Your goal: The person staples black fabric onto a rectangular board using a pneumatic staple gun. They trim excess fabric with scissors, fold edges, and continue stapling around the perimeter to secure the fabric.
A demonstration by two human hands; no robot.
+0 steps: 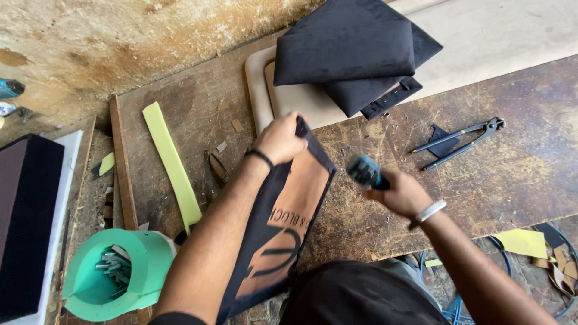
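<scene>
The left hand [280, 139] is closed on the top edge of a panel [283, 222], holding it tilted up off the table [481, 180]. The right hand [402, 194] is wrapped around a blurred blue-headed tool [365, 172] just beside the panel's edge. It looks like fastening the cover; the next move likely needs the tool set squarely on the folded edge. The panel is tan board, wrapped in black fabric.

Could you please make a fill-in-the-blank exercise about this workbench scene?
1. The left hand grips the top edge of a board wrapped in ____ fabric.
2. The right hand holds a ____ tool.
3. The pincers lie on the ____.
4. The green tub holds metal ____.

Missing words: black; blue; workbench; staples
</scene>
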